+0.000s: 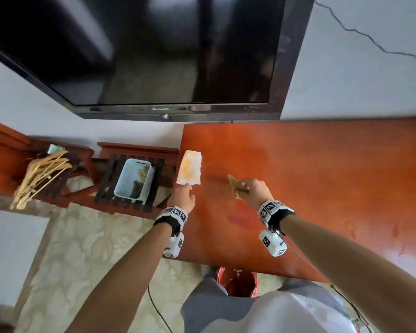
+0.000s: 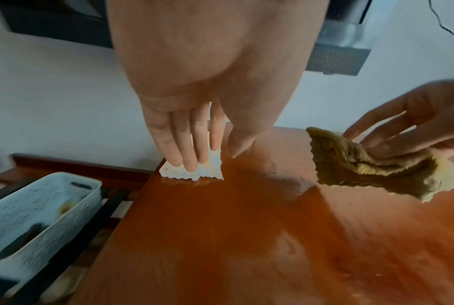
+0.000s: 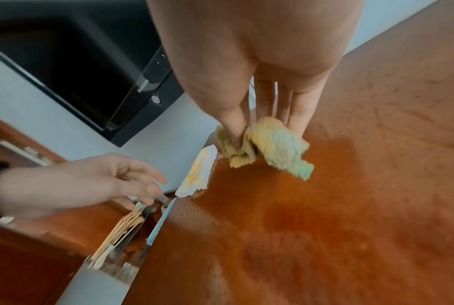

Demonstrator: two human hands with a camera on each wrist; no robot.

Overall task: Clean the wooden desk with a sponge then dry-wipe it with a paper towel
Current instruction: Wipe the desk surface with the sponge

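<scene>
Sponge (image 1: 235, 189) first: crumpled, yellow-brown, pinched between the thumb and fingers of my right hand (image 1: 255, 191), lifted just above the wooden desk (image 1: 322, 179) near its left part. My right wrist view shows a greenish tint on the sponge (image 3: 273, 146) that the head view does not, and a darker patch on the wood below it. Paper towel (image 1: 189, 171), white with a yellow-orange stain, lies at the desk's left edge. From the head my left hand (image 1: 181, 197) sits just at its near end; my left wrist view shows the straight fingers (image 2: 192, 140) over that end of the towel (image 2: 194, 171), curled round nothing, though I cannot tell whether they press it. Beside the desk, on a lower slatted rack (image 1: 130, 179), stands a pale plastic basket (image 1: 133, 180) with something dark inside; wooden hangers (image 1: 40, 176) lie further left. On the wall hangs a black television (image 1: 154, 54); its bezel carries small lettering, too blurred for me to read. Under the desk's near edge is a red bin (image 1: 237, 282).
</scene>
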